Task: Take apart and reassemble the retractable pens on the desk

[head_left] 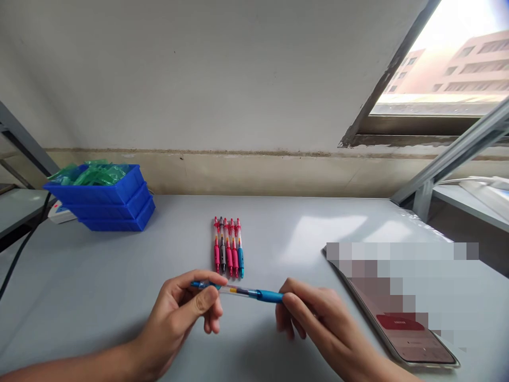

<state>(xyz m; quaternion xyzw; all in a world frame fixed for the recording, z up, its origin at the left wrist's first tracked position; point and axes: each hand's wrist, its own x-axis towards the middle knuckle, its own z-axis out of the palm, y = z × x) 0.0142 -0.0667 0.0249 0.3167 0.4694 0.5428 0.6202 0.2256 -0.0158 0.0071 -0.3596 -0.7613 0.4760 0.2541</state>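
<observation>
L hand (181, 313) has thumb & forefinger nearly closed on the clip end of a blue pen (246, 292), R hand (318, 313) pinching the other end, pen roughly level just in front of the pen row (229, 254). If either pinch slackens it could slip, poss. knocking the row askew! Right of the row, a phone (421, 345); left, stacked blue bins (111, 197), top one w/ green plastic (101, 174), lower contents can't tell.
</observation>
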